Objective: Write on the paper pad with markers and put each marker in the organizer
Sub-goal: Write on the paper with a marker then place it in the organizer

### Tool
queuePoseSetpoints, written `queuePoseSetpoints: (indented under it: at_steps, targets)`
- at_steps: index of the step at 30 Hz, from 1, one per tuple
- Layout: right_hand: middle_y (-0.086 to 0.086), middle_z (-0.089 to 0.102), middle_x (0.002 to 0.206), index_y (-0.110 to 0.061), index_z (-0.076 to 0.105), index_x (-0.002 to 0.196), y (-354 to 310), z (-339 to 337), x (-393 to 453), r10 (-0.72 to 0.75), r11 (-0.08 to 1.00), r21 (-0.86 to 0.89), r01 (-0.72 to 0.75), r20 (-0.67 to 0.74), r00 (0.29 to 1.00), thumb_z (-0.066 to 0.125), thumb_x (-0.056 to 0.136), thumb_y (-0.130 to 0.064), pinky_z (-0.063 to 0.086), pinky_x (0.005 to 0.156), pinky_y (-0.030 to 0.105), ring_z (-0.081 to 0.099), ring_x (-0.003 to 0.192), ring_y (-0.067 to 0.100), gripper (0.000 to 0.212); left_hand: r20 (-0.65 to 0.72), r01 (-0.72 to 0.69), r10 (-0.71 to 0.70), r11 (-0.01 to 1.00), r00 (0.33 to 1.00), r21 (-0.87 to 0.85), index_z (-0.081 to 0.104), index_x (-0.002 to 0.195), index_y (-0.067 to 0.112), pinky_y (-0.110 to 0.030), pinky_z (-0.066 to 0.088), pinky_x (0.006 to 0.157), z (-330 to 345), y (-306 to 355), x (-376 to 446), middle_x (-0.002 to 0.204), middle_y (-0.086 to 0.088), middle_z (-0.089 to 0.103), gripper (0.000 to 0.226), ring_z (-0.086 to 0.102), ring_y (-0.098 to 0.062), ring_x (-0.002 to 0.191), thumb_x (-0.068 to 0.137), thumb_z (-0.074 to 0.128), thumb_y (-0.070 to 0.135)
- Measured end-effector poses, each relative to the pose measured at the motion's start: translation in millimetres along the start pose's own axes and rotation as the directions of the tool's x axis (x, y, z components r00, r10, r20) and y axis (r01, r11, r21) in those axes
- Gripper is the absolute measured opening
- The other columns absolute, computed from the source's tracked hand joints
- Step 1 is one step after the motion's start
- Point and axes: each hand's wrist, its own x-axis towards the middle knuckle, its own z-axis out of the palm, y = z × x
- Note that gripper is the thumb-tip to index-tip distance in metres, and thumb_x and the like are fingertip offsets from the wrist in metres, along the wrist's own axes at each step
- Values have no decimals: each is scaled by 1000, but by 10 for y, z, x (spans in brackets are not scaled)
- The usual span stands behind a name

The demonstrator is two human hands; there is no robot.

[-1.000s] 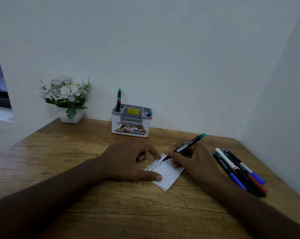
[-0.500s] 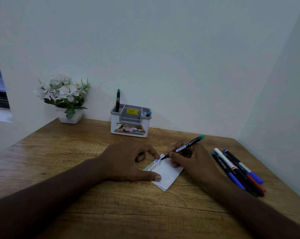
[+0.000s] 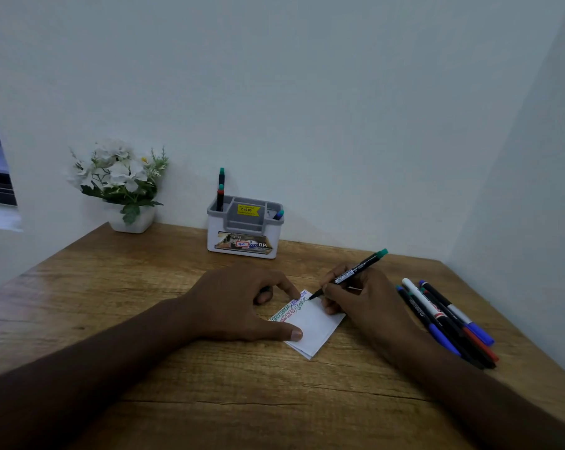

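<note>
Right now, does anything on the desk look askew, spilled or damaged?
Nothing is spilled or damaged. The paper pad lies turned at an angle to the desk edge, pinned by the left hand while the right hand writes with the green marker. The spare markers lie loosely bunched.

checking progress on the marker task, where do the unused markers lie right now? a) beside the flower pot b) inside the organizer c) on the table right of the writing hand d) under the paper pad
c: the loose markers lie in a bunch on the table, to the right of the right hand, which holds the green-capped marker.
</note>
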Motion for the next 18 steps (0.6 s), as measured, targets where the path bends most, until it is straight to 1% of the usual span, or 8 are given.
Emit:
queuePoseSetpoints:
  at_steps: [5, 9, 13, 18]
  targets:
    - [4, 82, 81, -13, 77, 98, -3, -3, 2, 15, 1000, 17, -15, 0, 1000, 73, 96, -14, 67, 79, 33, 79, 75, 15, 4, -3, -3, 3, 1000, 1000, -3, 56, 126, 57, -27, 38, 60, 4, -4, -1, 83, 12, 62, 70, 59, -10, 77, 68, 57, 96]
    - [1, 82, 80, -15, 76, 98, -9, 8, 0, 18, 1000, 11, -18, -21, 1000, 73, 97, -16, 65, 73, 24, 79, 73, 11, 4, 5, 6, -6, 1000, 1000, 2, 56, 126, 58, -26, 37, 61, -2, 0, -4, 84, 12, 62, 69, 58, -10, 78, 68, 57, 95]
    - [5, 82, 80, -11, 75, 99, -14, -6, -13, 16, 999, 47, -15, -18, 1000, 71, 97, -12, 65, 72, 24, 79, 73, 15, 5, 3, 0, 0, 1000, 1000, 6, 55, 126, 58, -26, 39, 61, -1, 2, -9, 86, 12, 63, 69, 59, -9, 79, 68, 57, 96]
    - [5, 82, 80, -11, 75, 100, -21, 0, -14, 28, 998, 57, -27, -16, 999, 71, 98, -11, 62, 67, 19, 79, 72, 13, 5, 6, 2, -2, 1000, 1000, 6, 55, 127, 58, -26, 38, 61, -2, 0, -5, 86, 13, 63, 69, 58, -8, 79, 68, 58, 95]
